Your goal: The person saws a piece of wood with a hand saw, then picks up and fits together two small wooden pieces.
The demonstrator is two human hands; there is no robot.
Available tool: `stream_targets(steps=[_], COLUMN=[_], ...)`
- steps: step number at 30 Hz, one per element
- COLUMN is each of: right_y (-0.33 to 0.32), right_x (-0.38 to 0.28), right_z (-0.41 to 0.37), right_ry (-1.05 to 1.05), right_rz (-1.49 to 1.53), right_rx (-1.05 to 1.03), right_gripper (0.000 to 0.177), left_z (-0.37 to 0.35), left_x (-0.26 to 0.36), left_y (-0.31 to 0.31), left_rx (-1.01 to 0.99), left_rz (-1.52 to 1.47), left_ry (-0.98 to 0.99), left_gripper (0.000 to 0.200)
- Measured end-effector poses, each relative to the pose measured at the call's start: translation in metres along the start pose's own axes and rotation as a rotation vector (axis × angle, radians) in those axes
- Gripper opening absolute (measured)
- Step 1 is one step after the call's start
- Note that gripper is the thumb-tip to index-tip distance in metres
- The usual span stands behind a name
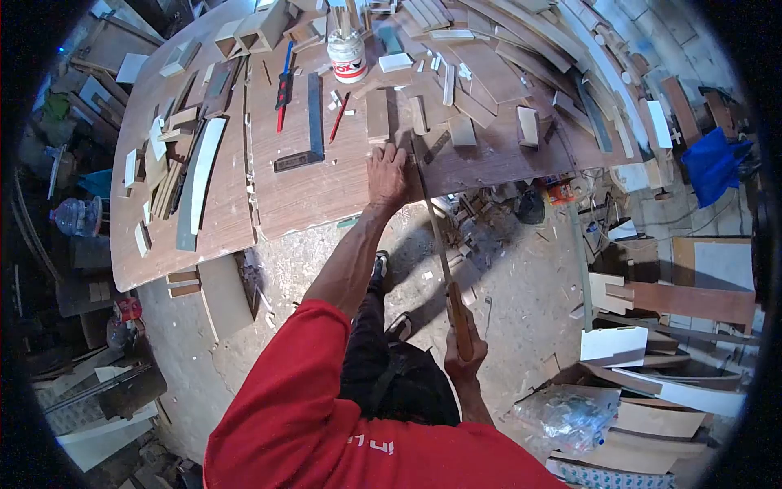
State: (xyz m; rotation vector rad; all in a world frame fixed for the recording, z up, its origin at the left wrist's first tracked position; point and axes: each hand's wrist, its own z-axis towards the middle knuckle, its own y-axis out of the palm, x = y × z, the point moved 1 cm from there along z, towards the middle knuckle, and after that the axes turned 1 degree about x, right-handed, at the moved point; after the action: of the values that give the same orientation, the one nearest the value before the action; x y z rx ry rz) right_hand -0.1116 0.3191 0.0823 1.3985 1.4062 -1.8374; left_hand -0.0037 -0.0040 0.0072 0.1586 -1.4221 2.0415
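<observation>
1. The left hand lies flat and open, fingers spread, pressing down on a brown sheet at the near edge of the counter.
2. The right hand is closed round the wooden handle of a handsaw, held low and close to the body over the floor.
3. The saw's long blade slopes up from that handle and meets the sheet's near edge just beside the left hand's fingers.
4. As I judge it, the cut is at an early stage. The blade is at the edge, and I can make out no long open kerf running back across the sheet, so most of the length looks uncut. How deep the teeth sit I cannot tell from here.
5. Farther back on the counter lie a black square, a red pencil and a white glue pot, among many wood offcuts.
6. A white curved strip lies towards the left end.
7. Around the counter, sawdust and scraps cover the floor. A blue cloth hangs at the right, and a clear plastic bag sits near the stacked boards.
</observation>
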Motion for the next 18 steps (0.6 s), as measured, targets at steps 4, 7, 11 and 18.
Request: stream_targets(steps=[4,7,11,18], right_y=[0.026,0.041,0.016,0.033], right_x=[0.0,-0.001,0.016,-0.005], right_z=[0.057,0.084,0.028,0.072], right_ry=[-0.165,-0.196,-0.15,0.004], right_rz=[-0.068,-0.021,-0.041,0.005], right_rx=[0.022,0.03,0.001,-0.041], right_gripper=[0.041,0.038,0.04,0.043], left_z=[-0.001,0.001,0.003,0.0], left_x=[0.001,0.008,0.002,-0.001], left_y=[0.001,-0.004,-0.004,0.002], left_rx=[0.004,-0.011,-0.006,0.045], left_rz=[0.014,0.014,0.011,-0.033], left_ry=[0.002,-0.007,-0.022,0.026], left_gripper=[0.015,0.017,0.017,0.014])
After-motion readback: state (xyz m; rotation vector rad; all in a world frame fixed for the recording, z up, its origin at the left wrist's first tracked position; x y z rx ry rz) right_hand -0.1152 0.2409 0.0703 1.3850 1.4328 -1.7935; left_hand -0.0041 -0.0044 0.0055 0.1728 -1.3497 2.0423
